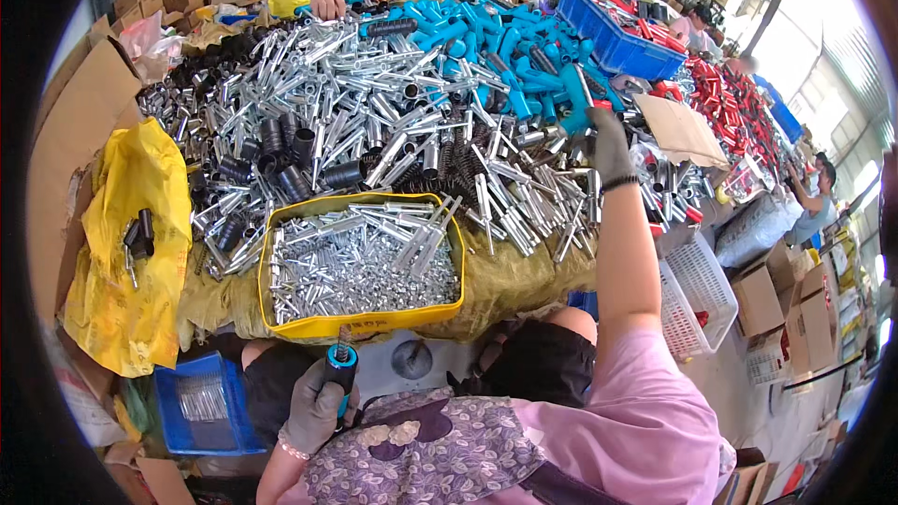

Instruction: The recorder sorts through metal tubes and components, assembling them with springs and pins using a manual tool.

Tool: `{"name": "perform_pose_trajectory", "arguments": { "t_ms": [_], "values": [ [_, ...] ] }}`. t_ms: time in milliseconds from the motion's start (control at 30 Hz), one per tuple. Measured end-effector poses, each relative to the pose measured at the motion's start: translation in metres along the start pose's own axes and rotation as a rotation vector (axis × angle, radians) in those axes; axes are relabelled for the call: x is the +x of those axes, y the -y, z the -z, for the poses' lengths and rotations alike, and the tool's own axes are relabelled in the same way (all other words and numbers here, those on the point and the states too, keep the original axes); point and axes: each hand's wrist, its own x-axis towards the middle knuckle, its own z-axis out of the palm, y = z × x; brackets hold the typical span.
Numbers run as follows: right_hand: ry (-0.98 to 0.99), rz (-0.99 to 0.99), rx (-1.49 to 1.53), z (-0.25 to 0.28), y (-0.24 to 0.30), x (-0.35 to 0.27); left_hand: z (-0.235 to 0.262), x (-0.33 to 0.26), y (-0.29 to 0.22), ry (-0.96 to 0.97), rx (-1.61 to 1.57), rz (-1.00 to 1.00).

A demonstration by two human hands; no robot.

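a blue handle (341, 367) with a black grip and a spring at its top is held upright in the left hand (313, 409), which is gloved in grey and closed around it, low in the view just below the yellow tray (360, 323). the tray is filled with small silver metal pins and tubes. the right hand (608, 145), also in a grey glove, is stretched far out over the heap and closed on a blue plastic piece (576, 98) with a metal rod standing out of it; whether the rod itself is gripped cannot be told. the heap of silver metal tubes (374, 112) is spread across the table, mixed with black springs (458, 164) and black sleeves (281, 145). a mass of blue handles (486, 37) is piled beyond it, beside a blue crate (617, 47). red handles (730, 98) are laid further right. a yellow bag (131, 252) is draped at the left, with a few black parts on it. a white basket (697, 295) is set at the right, and a small blue bin (201, 407) is seen low at the left. another person's hand (327, 5) is rested on the far edge of the heap.
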Motion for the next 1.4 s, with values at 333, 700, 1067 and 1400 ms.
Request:
{"name": "perform_pose_trajectory", "arguments": {
  "t_ms": [333,700,1067,1400],
  "values": [
    [0.576,0.100,0.162,-0.135,0.053,-0.215,-0.012,0.014,-0.004,-0.083,0.284,0.022],
    [0.901,0.166,-0.122,-0.162,0.032,-0.283,0.006,-0.019,-0.006,0.082,0.439,-0.053],
    [1.015,0.077,-0.169,-0.162,0.035,-0.312,0.030,-0.021,-0.009,0.386,0.241,0.316],
    [0.759,0.981,-1.024,-0.180,0.047,-0.333,0.037,-0.026,-0.030,0.117,0.527,-0.194]
  ]
}}
